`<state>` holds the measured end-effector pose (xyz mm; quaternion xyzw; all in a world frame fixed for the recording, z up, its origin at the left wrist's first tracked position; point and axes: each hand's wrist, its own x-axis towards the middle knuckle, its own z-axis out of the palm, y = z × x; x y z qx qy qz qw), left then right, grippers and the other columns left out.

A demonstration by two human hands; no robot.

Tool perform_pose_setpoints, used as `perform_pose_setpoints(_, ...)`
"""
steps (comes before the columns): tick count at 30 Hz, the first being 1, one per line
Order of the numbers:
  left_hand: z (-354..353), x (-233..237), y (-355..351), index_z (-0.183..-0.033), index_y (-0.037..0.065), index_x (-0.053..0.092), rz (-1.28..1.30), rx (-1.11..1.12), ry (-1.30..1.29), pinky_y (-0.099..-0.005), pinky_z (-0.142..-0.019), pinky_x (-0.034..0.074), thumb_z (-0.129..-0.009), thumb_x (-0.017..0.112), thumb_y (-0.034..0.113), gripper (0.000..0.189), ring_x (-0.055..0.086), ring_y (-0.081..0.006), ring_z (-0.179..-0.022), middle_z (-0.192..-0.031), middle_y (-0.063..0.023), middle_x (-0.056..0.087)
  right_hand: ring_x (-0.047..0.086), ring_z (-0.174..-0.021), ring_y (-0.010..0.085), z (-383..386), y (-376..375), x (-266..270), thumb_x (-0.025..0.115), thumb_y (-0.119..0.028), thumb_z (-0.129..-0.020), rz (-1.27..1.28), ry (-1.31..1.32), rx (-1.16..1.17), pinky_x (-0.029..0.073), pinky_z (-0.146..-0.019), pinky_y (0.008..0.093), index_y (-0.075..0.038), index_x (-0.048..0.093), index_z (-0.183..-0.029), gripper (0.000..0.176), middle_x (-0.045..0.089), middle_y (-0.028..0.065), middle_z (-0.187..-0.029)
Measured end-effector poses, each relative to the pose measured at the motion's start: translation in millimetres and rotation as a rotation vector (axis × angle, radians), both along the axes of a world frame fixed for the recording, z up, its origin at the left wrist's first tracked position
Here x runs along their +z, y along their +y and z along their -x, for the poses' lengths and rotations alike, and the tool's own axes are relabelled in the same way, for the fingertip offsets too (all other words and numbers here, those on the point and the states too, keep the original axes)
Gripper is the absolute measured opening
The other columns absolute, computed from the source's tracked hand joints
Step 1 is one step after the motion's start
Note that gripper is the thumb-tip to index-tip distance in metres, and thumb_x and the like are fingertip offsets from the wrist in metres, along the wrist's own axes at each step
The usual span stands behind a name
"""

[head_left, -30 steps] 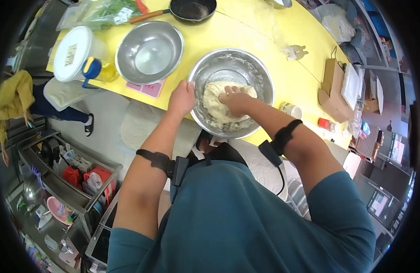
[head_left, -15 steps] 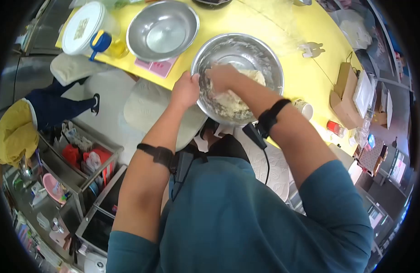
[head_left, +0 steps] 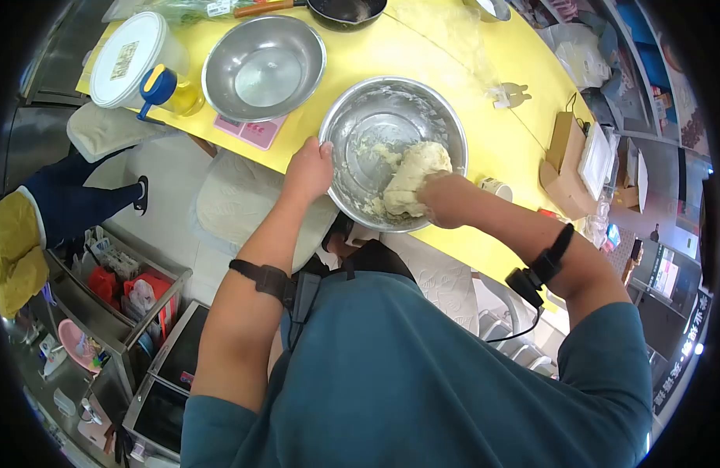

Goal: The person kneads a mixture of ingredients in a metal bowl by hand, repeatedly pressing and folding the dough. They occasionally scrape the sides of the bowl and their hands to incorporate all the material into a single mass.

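Observation:
A large metal mixing bowl (head_left: 453,129) stands on the yellow table near its front edge, its inner wall smeared with dough. My left hand (head_left: 310,167) is closed on the bowl's left rim, thumb on top. Inside the bowl, toward the right, lies a lump of pale dough (head_left: 419,173). My right hand (head_left: 447,200) reaches over the right rim and presses on the dough's right side; its fingers are curled against it and partly hidden. Scraps of dough stick to the bowl's bottom.
On the yellow table (head_left: 524,164) are an empty metal bowl (head_left: 219,74) over a pink scale (head_left: 258,132), a lidded tub (head_left: 126,58), an oil bottle (head_left: 180,97), a dark pan (head_left: 348,12) and a cardboard box (head_left: 563,171). Another person (head_left: 20,249) is at left.
My right hand has moved from the bowl's left side to its right, and the dough is now gathered into a lump. The bowl appears slightly lower and further left in view.

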<state>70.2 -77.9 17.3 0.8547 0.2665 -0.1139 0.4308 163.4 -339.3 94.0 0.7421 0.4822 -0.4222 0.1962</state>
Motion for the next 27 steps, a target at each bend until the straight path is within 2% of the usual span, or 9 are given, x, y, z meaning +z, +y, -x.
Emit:
perform_pose_setpoints(6,1.7,-0.2,0.5,-0.101,-0.003,0.056,-0.009,-0.006,0.025,-0.0542,-0.085,0.048,-0.102,0.046,0.030,0.035,0.062,-0.0489,-0.096,-0.099,-0.0304,0.066,0.054,-0.117,0.0376,9.6,17.0,-61.3,0.066,-0.021,-0.081,-0.176,-0.170,0.021,0.047,-0.092,0.0511,-0.008,0.059,-0.125,0.047,0.053,0.0189,-0.124)
perform_pose_setpoints(9,0.3,-3.2,1.7,-0.101,-0.003,0.056,0.032,-0.018,0.017,-0.0539,-0.085,0.048,-0.102,0.046,0.030,0.035,0.062,-0.0487,-0.096,-0.099,-0.0302,0.066,0.049,-0.123,0.0382,1.5,45.9,-66.1,0.067,-0.018,-0.081,-0.085,-0.165,-0.028,0.044,-0.095,0.0541,-0.011,0.056,-0.132,0.052,0.049,0.0178,-0.130)
perform_pose_setpoints(12,8.6,-8.9,-1.0,-0.102,-0.003,0.056,0.121,-0.029,-0.020,-0.0533,-0.085,0.048,-0.102,0.047,0.031,0.035,0.063,-0.0484,-0.096,-0.098,-0.0303,0.066,0.052,-0.123,0.0389,-2.5,62.4,-54.8,0.061,-0.014,-0.087,-0.048,-0.159,-0.082,0.043,-0.101,0.0486,-0.007,0.062,-0.123,0.037,0.054,0.0198,-0.129)
perform_pose_setpoints(15,9.1,-8.5,9.4,-0.103,-0.003,0.057,0.053,-0.032,-0.055,-0.0531,-0.085,0.048,-0.102,0.048,0.031,0.034,0.063,-0.0482,-0.096,-0.098,-0.0305,0.066,0.052,-0.127,0.0371,-21.2,70.5,-39.0,0.064,-0.012,-0.086,0.111,0.090,-0.061,0.041,-0.108,0.0444,-0.010,0.062,-0.128,0.042,0.057,0.0195,-0.135)
perform_pose_setpoints(16,9.0,-6.9,6.5,-0.103,-0.003,0.057,0.023,-0.047,-0.057,-0.0531,-0.085,0.048,-0.102,0.048,0.030,0.034,0.063,-0.0482,-0.096,-0.098,-0.0306,0.066,0.053,-0.128,0.0359,-20.1,54.8,-14.0,0.065,-0.015,-0.087,-0.080,0.165,-0.285,0.041,-0.109,0.0395,-0.016,0.059,-0.136,0.049,0.057,0.0192,-0.138)
perform_pose_setpoints(19,8.3,-6.9,3.9,-0.103,-0.003,0.057,0.060,-0.039,-0.043,-0.0539,-0.085,0.048,-0.101,0.048,0.030,0.034,0.063,-0.0487,-0.096,-0.098,-0.0311,0.065,0.053,-0.129,0.0346,-23.0,22.4,20.9,0.062,-0.019,-0.088,-0.599,0.006,-0.485,0.042,-0.109,0.0394,-0.024,0.056,-0.140,0.053,0.057,0.0175,-0.138)
perform_pose_setpoints(23,5.3,-10.4,8.9,-0.102,-0.004,0.057,0.033,-0.092,-0.046,-0.0544,-0.085,0.047,-0.102,0.048,0.029,0.034,0.062,-0.0492,-0.095,-0.099,-0.0312,0.065,0.049,-0.133,0.0368,-46.0,12.6,4.6,0.053,-0.037,-0.099,-0.447,-0.019,-1.020,0.039,-0.111,0.0398,-0.015,0.049,-0.146,0.052,0.054,0.0216,-0.141)
perform_pose_setpoints(25,6.9,-6.3,8.2,-0.103,-0.004,0.056,0.026,-0.113,-0.050,-0.0545,-0.085,0.047,-0.102,0.048,0.029,0.035,0.062,-0.0494,-0.095,-0.099,-0.0312,0.065,0.048,-0.134,0.0375,-52.0,8.4,-38.6,0.047,-0.048,-0.101,-0.318,-0.099,-1.172,0.038,-0.112,0.0410,-0.009,0.046,-0.147,0.060,0.051,0.0240,-0.143)
perform_pose_setpoints(27,8.4,-6.8,6.8,-0.103,-0.004,0.056,0.052,-0.105,-0.052,-0.0545,-0.085,0.047,-0.102,0.047,0.029,0.034,0.062,-0.0495,-0.096,-0.099,-0.0312,0.065,0.048,-0.133,0.0382,-51.6,10.3,-70.2,0.038,-0.061,-0.100,-0.333,-0.182,-1.119,0.037,-0.112,0.0418,0.001,0.046,-0.144,0.076,0.053,0.0258,-0.140)
